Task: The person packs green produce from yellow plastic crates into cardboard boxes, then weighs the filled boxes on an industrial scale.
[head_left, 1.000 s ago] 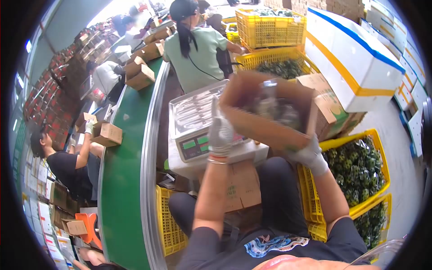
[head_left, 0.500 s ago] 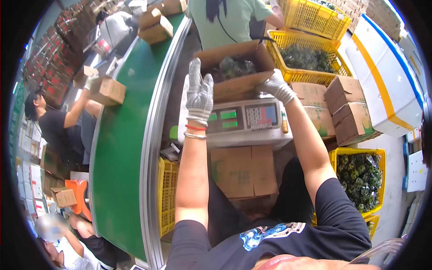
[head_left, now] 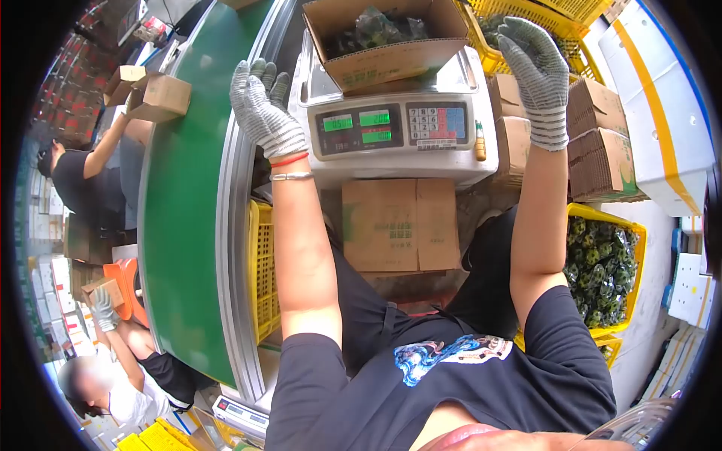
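Note:
Both my hands wear grey-and-white striped knit gloves. My left hand (head_left: 265, 109) is raised at the conveyor's metal edge, left of the scale, with fingers apart and nothing in it. On the other side, my right hand (head_left: 535, 79) is up beside the scale, fingers loosely curved and holding nothing. Between them an open cardboard box (head_left: 387, 64) sits on the digital scale (head_left: 392, 143), touched by neither hand. Inside it are clear plastic bags (head_left: 378, 28) of dark green pieces. The scale's green displays are lit. A small tool with a wooden-looking handle (head_left: 480, 144) lies at its right end.
A green conveyor belt (head_left: 180, 225) runs along my left. Co-workers (head_left: 90, 180) sit beyond it, one handling a small box (head_left: 160, 98). Yellow crates (head_left: 638, 263) of bagged produce, stacked flattened cartons (head_left: 598, 161) and a white foam box (head_left: 662, 90) are on my right. A carton (head_left: 398, 225) stands below the scale.
Both hands have let go of the box on the scale and moved apart, left hand toward the conveyor, right hand outward. The view has tilted lower.

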Available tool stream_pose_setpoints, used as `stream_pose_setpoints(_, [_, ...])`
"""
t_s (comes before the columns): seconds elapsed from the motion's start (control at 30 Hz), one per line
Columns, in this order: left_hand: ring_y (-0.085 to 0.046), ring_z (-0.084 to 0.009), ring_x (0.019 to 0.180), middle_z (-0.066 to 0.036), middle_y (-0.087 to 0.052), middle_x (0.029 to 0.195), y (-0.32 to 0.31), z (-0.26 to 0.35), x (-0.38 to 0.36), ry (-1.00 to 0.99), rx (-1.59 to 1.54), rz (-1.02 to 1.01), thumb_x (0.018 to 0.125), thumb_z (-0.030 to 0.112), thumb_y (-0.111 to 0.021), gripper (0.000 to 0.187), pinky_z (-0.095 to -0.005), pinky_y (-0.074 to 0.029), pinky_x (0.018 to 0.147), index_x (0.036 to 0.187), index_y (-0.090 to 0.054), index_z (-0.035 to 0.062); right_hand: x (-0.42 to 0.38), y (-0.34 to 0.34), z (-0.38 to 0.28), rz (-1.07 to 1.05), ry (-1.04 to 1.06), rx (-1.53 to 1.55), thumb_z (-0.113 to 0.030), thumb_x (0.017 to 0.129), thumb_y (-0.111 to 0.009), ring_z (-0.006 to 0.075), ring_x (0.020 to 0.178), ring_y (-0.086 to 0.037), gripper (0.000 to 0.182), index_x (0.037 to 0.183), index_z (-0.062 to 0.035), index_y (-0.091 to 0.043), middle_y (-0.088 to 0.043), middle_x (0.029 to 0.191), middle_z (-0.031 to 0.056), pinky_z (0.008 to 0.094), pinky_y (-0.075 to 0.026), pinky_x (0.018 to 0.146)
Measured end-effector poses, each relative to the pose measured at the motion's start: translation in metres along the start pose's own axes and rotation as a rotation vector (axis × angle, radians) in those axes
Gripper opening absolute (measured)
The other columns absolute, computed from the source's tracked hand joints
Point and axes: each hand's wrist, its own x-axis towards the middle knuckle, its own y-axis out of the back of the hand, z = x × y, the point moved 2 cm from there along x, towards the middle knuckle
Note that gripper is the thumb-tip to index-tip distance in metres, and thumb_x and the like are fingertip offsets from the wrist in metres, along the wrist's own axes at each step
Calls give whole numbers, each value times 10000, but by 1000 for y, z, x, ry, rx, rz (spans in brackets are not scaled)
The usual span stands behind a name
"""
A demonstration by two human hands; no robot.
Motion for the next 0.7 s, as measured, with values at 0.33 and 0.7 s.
stream_pose_setpoints(0.33, [-585, -217, 1012, -131, -592, 1146, -13, -13, -3, -97, 80, -255, 918, 140, -508, 300, -357, -513, 835, 1179, -565, 1, 35, -97, -67, -219, 59, -235, -101, 783, -653, 130, 787, -650, 157, 931, -82, -704, -689, 814, 69, 259, -503, 700])
stream_pose_setpoints(0.7, [-432, -236, 1256, -137, -418, 1402, -38, -37, 6, -15, 246, -542, 841, -21, -551, 463, -339, -377, 1022, 1294, -461, 0, 133, -193, 22, -1236, -492, -666, -219, 753, -672, 263, 896, -645, 304, 1029, -93, -694, -677, 1034, 100, 355, -500, 800])
